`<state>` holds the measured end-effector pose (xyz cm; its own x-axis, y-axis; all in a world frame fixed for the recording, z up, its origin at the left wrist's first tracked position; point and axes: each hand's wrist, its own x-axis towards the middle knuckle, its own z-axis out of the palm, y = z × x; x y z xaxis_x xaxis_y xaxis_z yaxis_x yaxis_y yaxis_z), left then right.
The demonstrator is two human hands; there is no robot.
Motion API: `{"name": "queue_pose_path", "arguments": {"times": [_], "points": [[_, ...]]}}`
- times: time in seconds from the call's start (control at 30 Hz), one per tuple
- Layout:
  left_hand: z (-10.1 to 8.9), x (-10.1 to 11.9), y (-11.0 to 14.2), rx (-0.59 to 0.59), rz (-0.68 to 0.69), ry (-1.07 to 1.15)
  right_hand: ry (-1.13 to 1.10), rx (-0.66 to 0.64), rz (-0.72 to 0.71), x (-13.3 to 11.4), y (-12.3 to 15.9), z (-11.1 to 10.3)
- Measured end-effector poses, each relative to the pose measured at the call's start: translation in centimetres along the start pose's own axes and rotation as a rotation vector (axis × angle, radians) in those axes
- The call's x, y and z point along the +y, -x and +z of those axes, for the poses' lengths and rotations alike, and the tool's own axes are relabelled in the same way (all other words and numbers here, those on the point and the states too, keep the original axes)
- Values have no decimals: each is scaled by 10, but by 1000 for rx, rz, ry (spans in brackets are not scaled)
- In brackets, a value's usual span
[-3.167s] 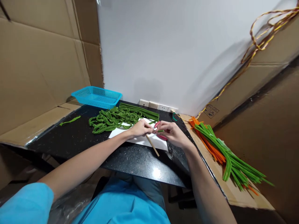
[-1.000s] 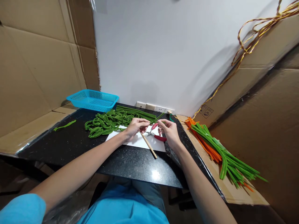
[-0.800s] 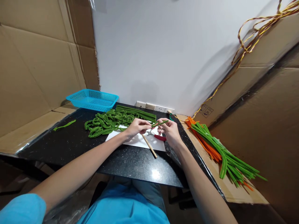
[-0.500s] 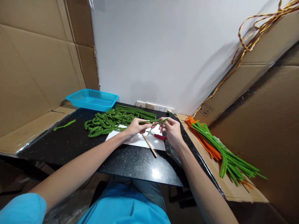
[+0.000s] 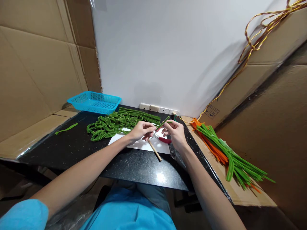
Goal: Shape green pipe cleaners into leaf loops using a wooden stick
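Note:
Between my two hands is a dark green pipe cleaner (image 5: 162,123), held above a white sheet of paper (image 5: 137,145). My left hand (image 5: 143,130) pinches one end between thumb and fingers. The fingers of my right hand (image 5: 174,129) close on it farther along, and a bent part rises between the hands. Red-handled pliers (image 5: 164,140) lie on the paper under my hands, their jaws partly covered. A thin wooden stick (image 5: 155,150) rests slantwise across the paper's front edge. Left of my hands is a pile of looped green pipe cleaners (image 5: 107,126).
Straight green pipe cleaners (image 5: 139,115) lie behind the pile. A blue basket (image 5: 96,99) stands at the back left, a loose green strip (image 5: 66,128) before it. Bright green stems (image 5: 232,159) and orange stems (image 5: 216,151) lie on cardboard at right. Sockets (image 5: 154,108) line the wall.
The pipe cleaner was stretched nearly level between my hands; now it slants upward to the right. My left fingers have shifted slightly, nearer to the right hand.

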<state>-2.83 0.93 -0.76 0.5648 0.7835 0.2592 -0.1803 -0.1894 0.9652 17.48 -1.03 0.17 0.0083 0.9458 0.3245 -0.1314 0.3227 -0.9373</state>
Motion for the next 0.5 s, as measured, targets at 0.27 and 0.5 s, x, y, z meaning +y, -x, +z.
{"name": "queue_pose_path", "arguments": {"times": [0.27,0.5], "points": [[5,-1,-2,116,35,56,-154,-92,68,1,4,14],[5,0,-2,100,-10,168,-95,-118,-72,2,11,17]]}}
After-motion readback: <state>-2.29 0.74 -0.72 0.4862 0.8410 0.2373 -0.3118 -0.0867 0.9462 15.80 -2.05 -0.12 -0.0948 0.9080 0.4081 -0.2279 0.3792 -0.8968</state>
